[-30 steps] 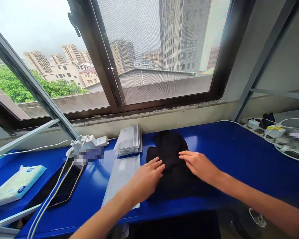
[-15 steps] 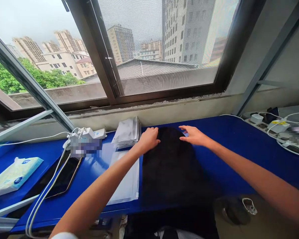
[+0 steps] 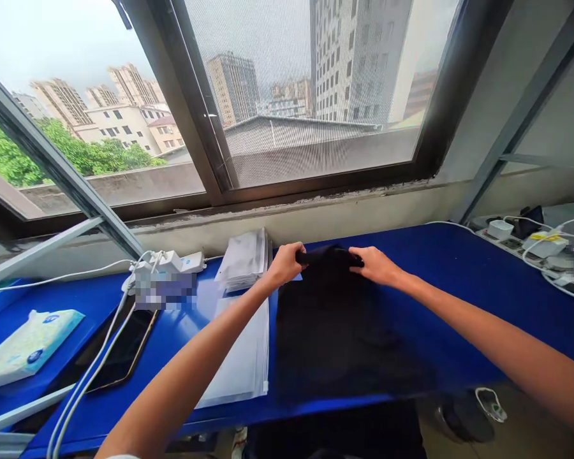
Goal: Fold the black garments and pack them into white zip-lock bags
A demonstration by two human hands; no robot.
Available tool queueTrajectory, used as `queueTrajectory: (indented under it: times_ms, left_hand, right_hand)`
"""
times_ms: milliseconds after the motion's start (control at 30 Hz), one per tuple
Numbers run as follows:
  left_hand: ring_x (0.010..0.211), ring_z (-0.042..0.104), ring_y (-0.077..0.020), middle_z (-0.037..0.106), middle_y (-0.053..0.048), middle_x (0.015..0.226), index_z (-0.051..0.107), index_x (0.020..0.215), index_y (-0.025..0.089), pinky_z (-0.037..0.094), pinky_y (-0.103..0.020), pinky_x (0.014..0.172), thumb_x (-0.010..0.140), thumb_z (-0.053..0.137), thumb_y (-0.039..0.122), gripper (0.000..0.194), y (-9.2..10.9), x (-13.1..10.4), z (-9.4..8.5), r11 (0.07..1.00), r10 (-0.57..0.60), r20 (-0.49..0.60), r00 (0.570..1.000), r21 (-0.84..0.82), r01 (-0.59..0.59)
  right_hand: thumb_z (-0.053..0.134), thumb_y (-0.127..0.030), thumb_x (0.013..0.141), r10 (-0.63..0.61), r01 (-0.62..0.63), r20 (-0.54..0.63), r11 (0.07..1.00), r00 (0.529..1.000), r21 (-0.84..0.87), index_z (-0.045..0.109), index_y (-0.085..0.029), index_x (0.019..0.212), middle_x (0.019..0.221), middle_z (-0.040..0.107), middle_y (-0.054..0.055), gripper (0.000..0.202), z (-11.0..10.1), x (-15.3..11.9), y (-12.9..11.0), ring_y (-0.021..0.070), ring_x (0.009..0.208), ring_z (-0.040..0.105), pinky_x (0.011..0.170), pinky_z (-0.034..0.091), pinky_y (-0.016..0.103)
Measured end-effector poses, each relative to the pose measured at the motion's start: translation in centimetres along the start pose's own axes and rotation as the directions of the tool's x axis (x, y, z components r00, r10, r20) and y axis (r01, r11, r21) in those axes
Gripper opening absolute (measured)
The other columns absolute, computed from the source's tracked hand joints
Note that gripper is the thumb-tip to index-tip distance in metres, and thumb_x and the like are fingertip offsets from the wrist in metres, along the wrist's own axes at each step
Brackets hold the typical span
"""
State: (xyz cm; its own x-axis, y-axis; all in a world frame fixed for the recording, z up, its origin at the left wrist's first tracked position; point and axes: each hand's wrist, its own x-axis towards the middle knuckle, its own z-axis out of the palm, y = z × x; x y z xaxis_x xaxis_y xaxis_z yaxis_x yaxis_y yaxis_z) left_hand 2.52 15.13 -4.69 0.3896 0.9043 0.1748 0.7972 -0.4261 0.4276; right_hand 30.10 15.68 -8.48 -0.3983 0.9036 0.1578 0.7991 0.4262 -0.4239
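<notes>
A black cloth garment (image 3: 335, 331) lies spread on the blue table (image 3: 459, 287), its far edge lifted and bunched between my hands. My left hand (image 3: 287, 262) grips the far left corner of that edge, fingers closed round the fabric. On the far right corner, my right hand (image 3: 370, 264) pinches the same edge. The garment's exact kind cannot be made out, as its dark folds blend together. Just left of it lies a clear zip bag (image 3: 242, 357), flat on the table, with a stack of similar bags (image 3: 243, 258) behind.
To the left are a power strip with chargers (image 3: 167, 262), white cables (image 3: 93, 357), a dark tablet (image 3: 124, 350) and a tissue pack (image 3: 31, 347). More chargers and cords (image 3: 545, 245) sit at the far right. A window (image 3: 316, 95) rises behind, and metal posts (image 3: 502, 134) flank the table.
Both hands have closed on the garment's far edge; before, they hovered beside it with fingers apart. That edge is now raised and folded up between them.
</notes>
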Motion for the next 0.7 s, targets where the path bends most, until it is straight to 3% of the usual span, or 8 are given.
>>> queueTrajectory:
  times_ms: [100,200,267,333,400,500,600,700]
  left_hand:
    - [0.097,0.07,-0.0206,0.076,-0.003,0.104,0.068,0.1,0.019,0.049,-0.027,0.086,0.077,0.072,0.012,0.024,0.8,-3.6,-1.3,0.988,0.145,0.038,0.989,-0.062,-0.143]
    - [0.104,0.073,-0.0228,0.079,-0.005,0.112,0.069,0.118,0.023,0.051,-0.028,0.09,0.08,0.08,0.033,0.041,1.0,-6.3,-2.2,0.932,0.319,0.242,0.916,-0.258,-0.256]
    - [0.108,0.072,-0.023,0.078,-0.008,0.116,0.068,0.126,0.022,0.052,-0.029,0.093,0.092,0.07,0.045,0.041,0.9,-6.5,-2.1,0.909,0.346,0.265,0.9,-0.331,-0.252]
    - [0.114,0.069,-0.0241,0.076,-0.009,0.12,0.071,0.122,0.022,0.05,-0.032,0.097,0.096,0.063,0.046,0.037,0.8,-5.5,-1.4,0.939,0.288,0.196,0.937,-0.25,-0.237]
    - [0.118,0.066,-0.027,0.076,-0.01,0.12,0.074,0.117,0.021,0.049,-0.034,0.099,0.09,0.072,0.042,0.034,0.7,-3.8,-0.2,0.965,0.244,0.171,0.955,-0.141,-0.221]
    - [0.095,0.07,-0.0262,0.078,-0.007,0.094,0.078,0.098,0.019,0.051,-0.032,0.086,0.078,0.08,0.032,0.024,0.2,-1.8,1.2,0.979,0.198,0.238,0.951,-0.103,-0.178]
    - [0.075,0.066,-0.0203,0.073,-0.003,0.077,0.075,0.083,0.018,0.049,-0.028,0.073,0.084,0.07,0.03,0.013,-0.5,-1.5,1.3,0.981,0.17,0.239,0.956,-0.134,-0.141]
    - [0.079,0.065,-0.019,0.073,-0.003,0.083,0.073,0.088,0.017,0.049,-0.027,0.073,0.092,0.059,0.037,0.025,-0.9,-2.1,1.1,0.976,0.155,0.174,0.973,-0.177,-0.124]
  right_hand:
    - [0.054,-0.022,0.09,-0.117,0.125,-0.097,0.989,0.988,0.078,0.065,-0.021,0.096,0.113,0.074,0.012,0.012,0.0,-3.1,-0.1,0.0271,0.103,0.069,0.091,0.051,0.038]
    - [0.061,-0.023,0.088,-0.335,0.325,0.006,0.919,0.942,0.224,0.071,-0.023,0.095,0.139,0.067,0.01,0.012,-1.3,-6.2,0.1,0.0292,0.128,0.062,0.106,0.049,0.043]
    - [0.071,-0.031,0.086,-0.381,0.328,0.141,0.897,0.914,0.297,0.077,-0.027,0.098,0.149,0.062,0.006,0.015,-2.7,-7.4,0.2,0.0318,0.146,0.048,0.118,0.041,0.048]
    - [0.073,-0.043,0.088,-0.327,0.242,0.194,0.9,0.925,0.363,0.081,-0.03,0.104,0.152,0.059,0.004,0.022,-3.9,-7.5,0.4,0.032,0.152,0.041,0.124,0.033,0.05]
    - [0.067,-0.052,0.092,-0.214,0.124,0.163,0.892,0.963,0.435,0.081,-0.028,0.11,0.149,0.062,0.008,0.033,-4.3,-6.6,0.5,0.0314,0.143,0.051,0.12,0.039,0.049]
    - [0.075,-0.058,0.081,-0.062,-0.022,0.166,0.886,0.984,0.464,0.079,-0.02,0.118,0.126,0.074,0.014,0.053,-3.4,-4.7,0.8,0.0295,0.115,0.069,0.096,0.055,0.042]
    - [0.082,-0.059,0.068,-0.009,-0.082,0.19,0.879,0.982,0.47,0.081,-0.015,0.106,0.096,0.078,0.011,0.058,-2.3,-3.7,1.4,0.0245,0.089,0.07,0.077,0.056,0.034]
    - [0.078,-0.064,0.073,0.025,-0.118,0.184,0.85,0.983,0.513,0.08,-0.014,0.093,0.075,0.072,0.006,0.054,-2.4,-3.8,1.8,0.0184,0.068,0.064,0.065,0.05,0.031]
